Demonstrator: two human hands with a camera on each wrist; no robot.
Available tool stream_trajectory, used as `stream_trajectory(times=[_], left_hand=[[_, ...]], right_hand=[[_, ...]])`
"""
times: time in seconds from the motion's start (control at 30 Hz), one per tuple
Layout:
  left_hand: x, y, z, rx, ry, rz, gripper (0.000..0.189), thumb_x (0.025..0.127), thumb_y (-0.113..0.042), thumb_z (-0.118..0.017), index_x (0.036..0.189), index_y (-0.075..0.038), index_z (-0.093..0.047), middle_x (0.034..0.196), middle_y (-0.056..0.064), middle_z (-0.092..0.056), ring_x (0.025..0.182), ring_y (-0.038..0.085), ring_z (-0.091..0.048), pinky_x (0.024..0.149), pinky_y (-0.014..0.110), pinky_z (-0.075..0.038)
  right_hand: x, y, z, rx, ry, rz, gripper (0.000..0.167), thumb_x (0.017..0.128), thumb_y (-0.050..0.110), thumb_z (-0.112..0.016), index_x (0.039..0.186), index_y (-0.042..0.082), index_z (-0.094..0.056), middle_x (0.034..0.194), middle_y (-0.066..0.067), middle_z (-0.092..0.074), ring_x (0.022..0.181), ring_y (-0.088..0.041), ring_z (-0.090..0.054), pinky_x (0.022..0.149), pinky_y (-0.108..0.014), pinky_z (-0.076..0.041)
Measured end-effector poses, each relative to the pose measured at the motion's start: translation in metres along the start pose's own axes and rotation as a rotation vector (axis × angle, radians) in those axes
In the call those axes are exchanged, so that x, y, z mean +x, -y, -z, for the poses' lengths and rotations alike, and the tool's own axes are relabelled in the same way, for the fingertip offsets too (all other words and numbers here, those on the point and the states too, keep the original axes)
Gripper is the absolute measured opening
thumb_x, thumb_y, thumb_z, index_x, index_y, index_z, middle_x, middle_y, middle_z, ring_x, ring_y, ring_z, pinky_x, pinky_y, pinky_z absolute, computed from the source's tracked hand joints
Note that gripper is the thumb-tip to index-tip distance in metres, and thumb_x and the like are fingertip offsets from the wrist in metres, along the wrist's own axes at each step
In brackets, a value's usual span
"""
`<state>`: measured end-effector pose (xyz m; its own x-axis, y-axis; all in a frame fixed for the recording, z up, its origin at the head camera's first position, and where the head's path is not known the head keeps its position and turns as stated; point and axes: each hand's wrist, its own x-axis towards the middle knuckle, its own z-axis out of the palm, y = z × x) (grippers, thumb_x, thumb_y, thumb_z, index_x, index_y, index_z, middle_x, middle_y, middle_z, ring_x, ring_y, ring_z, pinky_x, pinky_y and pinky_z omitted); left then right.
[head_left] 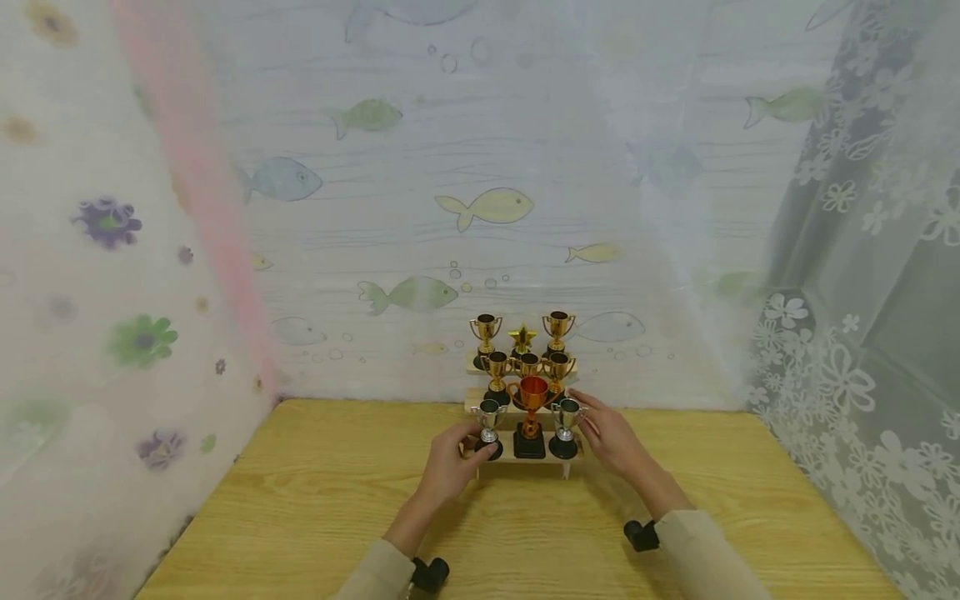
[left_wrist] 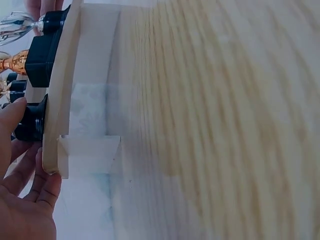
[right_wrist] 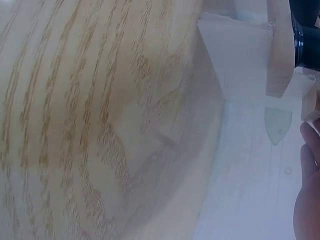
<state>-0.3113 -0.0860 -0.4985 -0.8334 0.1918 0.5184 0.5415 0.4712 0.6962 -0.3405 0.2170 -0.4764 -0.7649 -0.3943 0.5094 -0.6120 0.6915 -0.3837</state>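
Observation:
A tiered wooden stand (head_left: 551, 471) holds several small trophies on black bases. On its lowest step are a left silver trophy (head_left: 489, 419), an orange-red trophy (head_left: 531, 408) and a right silver trophy (head_left: 566, 421). My left hand (head_left: 444, 467) pinches the black base (left_wrist: 34, 122) of the left silver trophy between thumb and finger, while other fingertips touch the board's end (left_wrist: 51, 165). At the stand's right side my right hand (head_left: 618, 437) has its fingers extended beside the middle step. In the right wrist view, those fingers (right_wrist: 307, 160) are partly cut off.
Gold trophies (head_left: 486, 329) and a gold star trophy (head_left: 522, 339) stand on the upper steps. The wood-grain table (head_left: 337, 483) lies beneath. Behind is a fish-patterned cloth (head_left: 360, 217); a lace curtain (head_left: 847, 383) hangs at the right.

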Motion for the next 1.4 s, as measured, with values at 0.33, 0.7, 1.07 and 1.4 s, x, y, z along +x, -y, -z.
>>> stream_trajectory(times=[0.33, 0.7, 1.07, 1.4], left_hand=[[-0.002, 0.003, -0.002, 0.016, -0.017, 0.024, 0.015, 0.092, -0.016, -0.079, 0.105, -0.010, -0.074, 0.096, 0.001, -0.070, 0.080, 0.016, -0.062, 0.067, 0.025, -0.048], [0.004, 0.002, -0.001, 0.014, 0.028, 0.033, 0.016, 0.094, -0.017, -0.077, 0.108, -0.009, -0.075, 0.098, 0.002, -0.071, 0.080, 0.016, -0.060, 0.066, 0.025, -0.047], [0.001, -0.003, 0.012, 0.007, 0.039, 0.074, 0.014, 0.091, -0.016, -0.079, 0.103, -0.010, -0.075, 0.096, 0.000, -0.070, 0.077, 0.013, -0.059, 0.064, 0.024, -0.049], [0.003, -0.009, 0.020, -0.002, 0.042, 0.074, 0.015, 0.091, -0.018, -0.079, 0.104, -0.011, -0.075, 0.098, -0.001, -0.070, 0.082, 0.014, -0.062, 0.071, 0.025, -0.053]], right_hand=[[-0.003, 0.004, -0.007, -0.006, -0.041, -0.022, 0.020, 0.105, 0.004, -0.056, 0.092, 0.005, -0.071, 0.149, -0.024, -0.051, 0.114, -0.043, -0.064, 0.094, -0.055, -0.051], [-0.003, 0.003, -0.006, -0.003, -0.051, -0.047, 0.018, 0.103, 0.003, -0.058, 0.089, 0.005, -0.069, 0.148, -0.025, -0.052, 0.115, -0.044, -0.063, 0.093, -0.056, -0.052], [-0.002, 0.011, -0.007, 0.015, -0.030, -0.059, 0.019, 0.105, 0.005, -0.056, 0.092, 0.003, -0.071, 0.149, -0.025, -0.050, 0.114, -0.044, -0.064, 0.094, -0.057, -0.051], [0.000, 0.006, -0.002, 0.018, -0.045, -0.052, 0.020, 0.104, 0.003, -0.057, 0.088, 0.006, -0.070, 0.149, -0.025, -0.051, 0.120, -0.046, -0.061, 0.097, -0.057, -0.049]])
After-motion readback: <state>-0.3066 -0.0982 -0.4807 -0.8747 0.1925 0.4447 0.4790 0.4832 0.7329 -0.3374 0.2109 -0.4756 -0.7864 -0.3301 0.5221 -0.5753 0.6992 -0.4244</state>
